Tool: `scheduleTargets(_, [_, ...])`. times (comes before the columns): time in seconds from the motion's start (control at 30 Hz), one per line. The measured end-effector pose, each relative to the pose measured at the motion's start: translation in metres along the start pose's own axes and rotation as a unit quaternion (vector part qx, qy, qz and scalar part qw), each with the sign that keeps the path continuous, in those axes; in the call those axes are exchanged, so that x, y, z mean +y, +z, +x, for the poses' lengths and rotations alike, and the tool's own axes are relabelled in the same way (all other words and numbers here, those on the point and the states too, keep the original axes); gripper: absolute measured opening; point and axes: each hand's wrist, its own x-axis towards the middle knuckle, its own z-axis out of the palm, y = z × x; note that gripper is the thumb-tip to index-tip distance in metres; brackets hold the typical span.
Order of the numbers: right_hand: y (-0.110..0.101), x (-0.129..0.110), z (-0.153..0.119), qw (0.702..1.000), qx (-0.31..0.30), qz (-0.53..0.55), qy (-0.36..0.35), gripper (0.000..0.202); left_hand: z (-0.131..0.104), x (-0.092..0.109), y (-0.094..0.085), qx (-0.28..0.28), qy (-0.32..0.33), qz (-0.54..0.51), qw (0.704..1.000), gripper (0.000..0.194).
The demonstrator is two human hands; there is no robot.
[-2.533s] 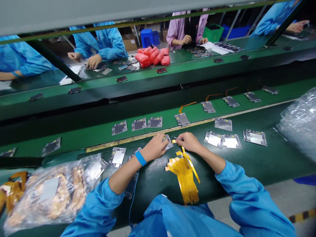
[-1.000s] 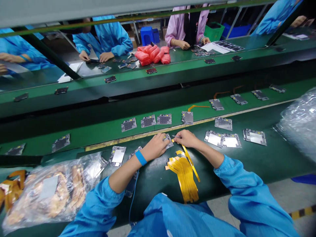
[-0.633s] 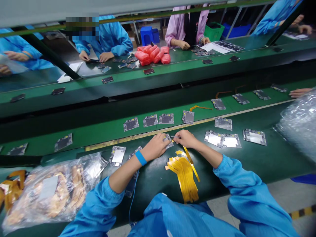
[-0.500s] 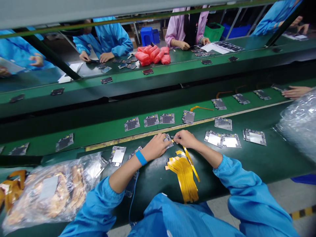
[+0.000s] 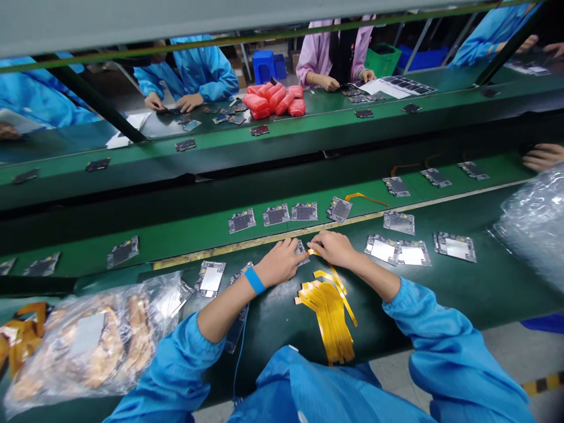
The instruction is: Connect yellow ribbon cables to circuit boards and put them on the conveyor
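Note:
My left hand (image 5: 281, 262), a blue band round its wrist, has its fingers closed on a small circuit board (image 5: 301, 249) lying on the green bench. Close on its right is my right hand (image 5: 333, 249), fingers pinched at the end of a yellow flex ribbon cable (image 5: 313, 252) beside the board's edge. The fingers cover most of the board and the meeting point, so I cannot tell whether the cable is joined to it. A fanned stack of yellow flex cables (image 5: 328, 323) lies below my hands, with a few loose strips on its right.
Boards with silver plates (image 5: 382, 249) lie right of my hands, another board (image 5: 210, 278) left. Beyond runs a green belt carrying boards (image 5: 304, 211). A clear bag (image 5: 88, 346) is at left, bubble wrap (image 5: 535, 217) at right. A co-worker's hand (image 5: 544, 157) is at far right.
Boards on the near belt have shifted right; those on the far belt, left. My right fingers have closed in by the board, and the slim grey thing between them no longer shows.

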Motion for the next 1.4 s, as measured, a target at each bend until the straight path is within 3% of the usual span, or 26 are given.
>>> scheduleTargets(0.07, [-0.003,-0.001,0.000,1.000,0.001,-0.012,-0.028,0.037,0.000,0.000,0.000,-0.002,-0.001,0.001,1.000,0.039])
scheduleTargets(0.3, [-0.002,-0.006,0.011,0.996,-0.037,0.028,-0.072,0.013,0.000,0.001,-0.001,-0.006,-0.002,-0.002,1.000,0.036])
scheduleTargets(0.7, [-0.001,0.007,0.009,0.994,-0.024,-0.016,-0.103,0.013,0.000,0.002,0.001,-0.014,-0.020,0.009,1.000,0.047])
scheduleTargets(0.8, [-0.013,0.023,0.011,0.997,0.035,-0.005,-0.072,0.025,0.001,0.002,0.004,0.002,-0.032,-0.004,0.999,0.059])
scheduleTargets(0.9, [-0.028,0.046,0.022,0.993,0.106,-0.053,0.009,0.032,0.002,0.000,0.008,0.009,-0.031,-0.002,0.999,0.067])
scheduleTargets(1.13, [-0.060,0.086,0.046,0.971,0.122,-0.176,0.106,0.041,0.003,-0.003,0.009,0.006,-0.039,-0.004,0.999,0.068])
scheduleTargets(1.23, [-0.067,0.091,0.049,0.966,0.131,-0.186,0.119,0.042,0.000,-0.011,0.004,0.027,-0.053,-0.018,0.998,0.070])
scheduleTargets(1.33, [-0.065,0.083,0.053,0.979,0.082,-0.177,0.052,0.037,-0.012,-0.033,-0.004,0.056,-0.091,-0.028,0.994,0.069])
scheduleTargets(1.4, [-0.061,0.071,0.058,0.982,0.062,-0.177,0.005,0.038,-0.026,-0.059,-0.011,0.080,-0.124,-0.030,0.989,0.068])
